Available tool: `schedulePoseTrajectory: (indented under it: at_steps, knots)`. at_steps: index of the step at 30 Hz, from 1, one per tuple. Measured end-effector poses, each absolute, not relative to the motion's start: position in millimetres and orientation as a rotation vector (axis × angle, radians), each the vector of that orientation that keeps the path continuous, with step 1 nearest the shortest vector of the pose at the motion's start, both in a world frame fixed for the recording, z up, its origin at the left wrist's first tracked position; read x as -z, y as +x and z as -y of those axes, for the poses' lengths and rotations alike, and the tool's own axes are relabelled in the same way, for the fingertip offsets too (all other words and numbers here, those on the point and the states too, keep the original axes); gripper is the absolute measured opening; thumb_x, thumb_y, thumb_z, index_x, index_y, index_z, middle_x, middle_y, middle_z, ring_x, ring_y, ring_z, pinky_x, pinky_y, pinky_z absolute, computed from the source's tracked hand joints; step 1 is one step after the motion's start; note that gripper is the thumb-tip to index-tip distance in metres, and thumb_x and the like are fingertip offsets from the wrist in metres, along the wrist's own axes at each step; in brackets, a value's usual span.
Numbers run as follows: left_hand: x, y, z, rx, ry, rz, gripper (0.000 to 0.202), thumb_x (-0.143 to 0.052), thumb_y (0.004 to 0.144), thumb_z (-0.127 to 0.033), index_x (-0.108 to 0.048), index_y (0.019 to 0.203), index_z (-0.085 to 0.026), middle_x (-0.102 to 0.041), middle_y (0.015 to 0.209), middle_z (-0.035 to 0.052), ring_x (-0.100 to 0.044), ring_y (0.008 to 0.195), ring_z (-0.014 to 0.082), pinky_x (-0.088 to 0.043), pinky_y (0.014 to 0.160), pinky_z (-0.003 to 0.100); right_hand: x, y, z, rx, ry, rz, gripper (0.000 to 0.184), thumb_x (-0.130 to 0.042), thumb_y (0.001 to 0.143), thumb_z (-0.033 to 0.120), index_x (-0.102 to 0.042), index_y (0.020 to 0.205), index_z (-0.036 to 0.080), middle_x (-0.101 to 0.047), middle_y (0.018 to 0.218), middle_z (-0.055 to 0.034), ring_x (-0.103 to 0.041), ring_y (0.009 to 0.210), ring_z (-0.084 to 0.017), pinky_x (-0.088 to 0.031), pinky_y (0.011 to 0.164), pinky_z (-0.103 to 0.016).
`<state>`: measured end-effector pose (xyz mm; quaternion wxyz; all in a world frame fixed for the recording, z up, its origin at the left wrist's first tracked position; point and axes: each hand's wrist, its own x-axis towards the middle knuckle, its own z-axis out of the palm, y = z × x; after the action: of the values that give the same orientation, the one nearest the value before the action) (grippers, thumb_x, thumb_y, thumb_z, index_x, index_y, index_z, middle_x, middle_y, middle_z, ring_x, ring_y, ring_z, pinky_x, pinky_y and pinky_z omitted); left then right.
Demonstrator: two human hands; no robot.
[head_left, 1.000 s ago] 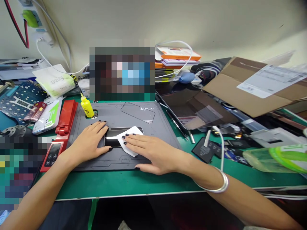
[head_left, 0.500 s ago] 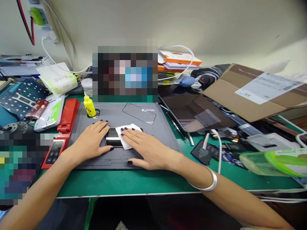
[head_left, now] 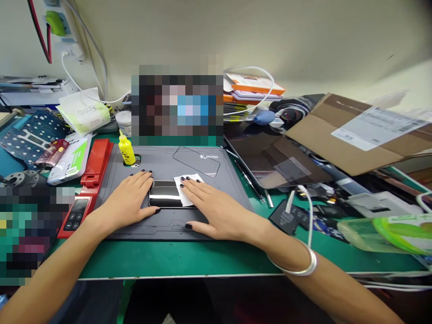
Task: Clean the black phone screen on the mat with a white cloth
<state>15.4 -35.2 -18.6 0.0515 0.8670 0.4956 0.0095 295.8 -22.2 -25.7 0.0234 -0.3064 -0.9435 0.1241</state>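
Note:
A black smartphone (head_left: 162, 194) lies screen up on a dark grey repair mat (head_left: 205, 167), its glossy glass reflecting a bright band. My left hand (head_left: 126, 201) rests flat with its fingertips against the phone's left side, holding nothing. My right hand (head_left: 211, 206) lies over the phone's right part, its fingers pressing a white wipe (head_left: 186, 190) onto the glass. The wipe and fingers hide that end of the phone.
A yellow bottle (head_left: 126, 150) stands in a recess at the mat's back left, beside a red holder (head_left: 97, 163). A tablet (head_left: 276, 162) and cardboard box (head_left: 357, 135) lie to the right. A green bench mat (head_left: 175, 258) ends in an edge near me.
The white wipe has slid right over the phone under my right hand, baring more glossy glass. My left hand stays by the phone, and the view has shifted slightly.

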Motion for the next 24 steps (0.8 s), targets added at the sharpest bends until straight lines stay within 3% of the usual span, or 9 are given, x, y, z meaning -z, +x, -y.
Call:
schedulePoseTrajectory:
  at_steps: [4, 9, 17, 24]
  knots:
    - [17, 13, 35, 0.040, 2.618, -1.503, 0.071, -0.059, 0.089, -0.054, -0.047, 0.141, -0.008, -0.037, 0.156, 0.0200, -0.036, 0.144, 0.0353, -0.033, 0.118, 0.049, 22, 299, 29, -0.337, -0.948, 2.962, 0.082, -0.057, 0.091, 0.052, -0.035, 0.151, 0.000, -0.023, 0.160, -0.0244, -0.024, 0.148, -0.038, -0.029, 0.120, -0.055]
    - [19, 6, 33, -0.036, 2.624, -1.451, 0.065, -0.055, 0.091, -0.054, -0.048, 0.141, -0.013, -0.039, 0.156, 0.0176, -0.037, 0.144, 0.0337, -0.034, 0.117, 0.050, 20, 306, 31, -0.371, -0.979, 2.957, 0.081, -0.057, 0.092, 0.052, -0.035, 0.150, 0.000, -0.022, 0.160, -0.0252, -0.024, 0.148, -0.038, -0.031, 0.119, -0.055]
    - [21, 5, 30, -0.022, 2.633, -1.462, 0.067, -0.057, 0.089, -0.054, -0.047, 0.141, -0.013, -0.039, 0.156, 0.0180, -0.039, 0.143, 0.0332, -0.035, 0.116, 0.048, 29, 285, 29, -0.468, -0.770, 2.949, 0.097, -0.065, 0.083, 0.060, -0.031, 0.153, 0.002, -0.020, 0.161, -0.0262, -0.017, 0.151, -0.037, -0.024, 0.121, -0.056]
    - [20, 5, 33, -0.083, 2.598, -1.459, 0.072, -0.060, 0.086, -0.050, -0.041, 0.144, -0.011, -0.042, 0.153, 0.0208, -0.041, 0.142, 0.0329, -0.037, 0.115, 0.048, 31, 244, 16, -0.415, -0.543, 2.984, 0.104, -0.066, 0.080, 0.065, -0.034, 0.149, -0.006, -0.022, 0.159, -0.0290, -0.017, 0.150, -0.039, -0.019, 0.123, -0.054]
